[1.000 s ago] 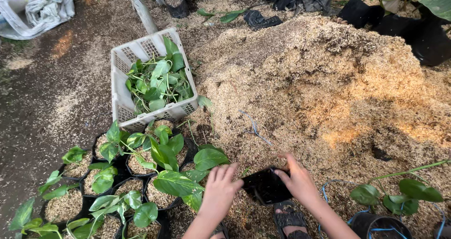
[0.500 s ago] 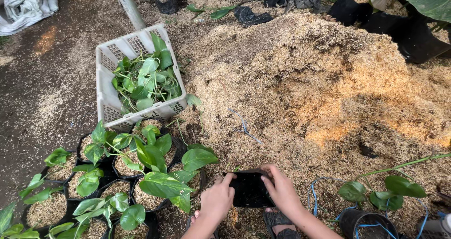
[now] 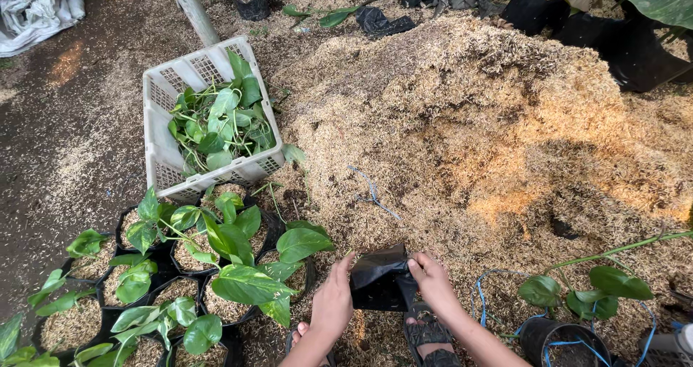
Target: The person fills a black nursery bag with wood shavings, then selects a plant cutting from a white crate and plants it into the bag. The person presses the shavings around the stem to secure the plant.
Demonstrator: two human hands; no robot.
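Both hands grip 1 black plastic grow bag (image 3: 381,279) low at the foot of the big husk pile (image 3: 491,121): left hand (image 3: 333,303) pinches its left edge, right hand (image 3: 433,284) closed on its right edge, bag mouth held between them just above a sandalled foot (image 3: 427,332). To the left sit filled black pots with green leafy plants (image 3: 216,266), and beyond them a white plastic crate (image 3: 162,121) of loose cuttings (image 3: 220,125) on bare ground.
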